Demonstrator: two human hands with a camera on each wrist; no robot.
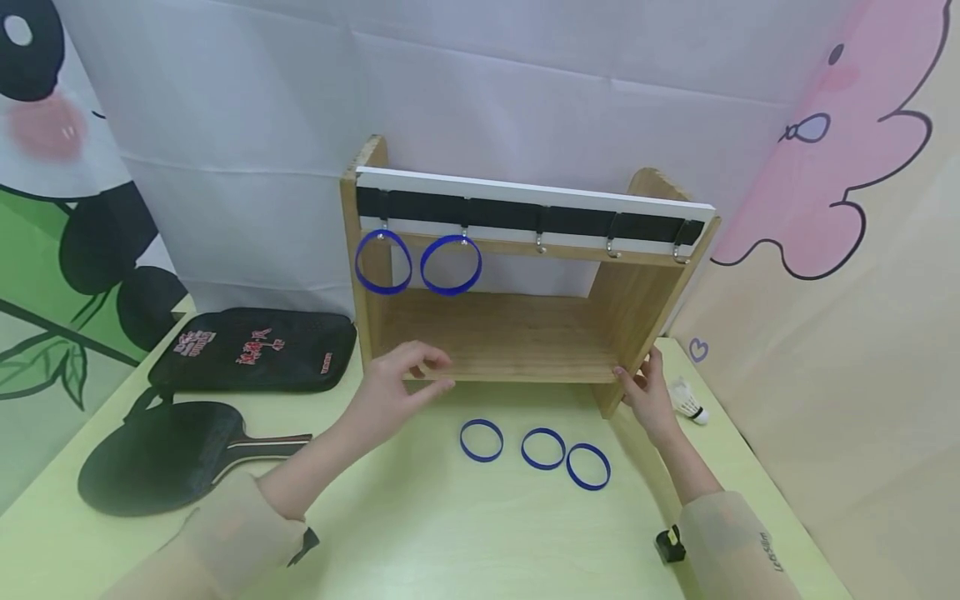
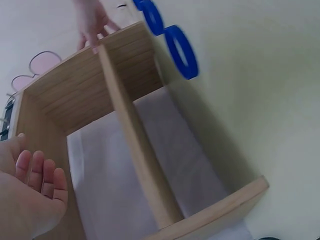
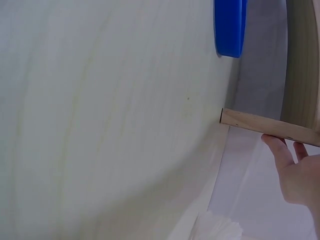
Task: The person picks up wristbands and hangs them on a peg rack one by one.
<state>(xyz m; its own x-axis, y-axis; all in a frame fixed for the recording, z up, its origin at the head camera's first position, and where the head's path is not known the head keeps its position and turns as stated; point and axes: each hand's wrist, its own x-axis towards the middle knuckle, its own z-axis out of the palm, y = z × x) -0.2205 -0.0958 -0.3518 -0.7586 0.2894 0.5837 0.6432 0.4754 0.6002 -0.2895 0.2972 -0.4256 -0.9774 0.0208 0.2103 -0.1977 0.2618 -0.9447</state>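
Observation:
A small wooden shelf [image 1: 495,337] with a white-and-black hook bar [image 1: 502,212] stands at the back of the table. From its two leftmost hooks hang a blue ring [image 1: 384,292] and a second blue ring [image 1: 450,292]. My left hand [image 1: 393,387] holds nothing, its fingers loosely curved in front of the shelf's left part; the left wrist view shows the bare fingers [image 2: 47,175] too. At the lower right, my right hand [image 1: 651,404] holds the shelf's side panel [image 3: 270,125] by its front edge. Three blue rings, the nearest one [image 1: 588,487] at the right, lie on the table before the shelf.
To the left are a black zip case [image 1: 255,354] and a table tennis paddle [image 1: 157,458]. A shuttlecock [image 1: 688,402] lies right of the shelf, beyond my right hand. A small black object [image 1: 670,546] sits by the right sleeve. White cloth [image 1: 487,100] hangs behind the shelf.

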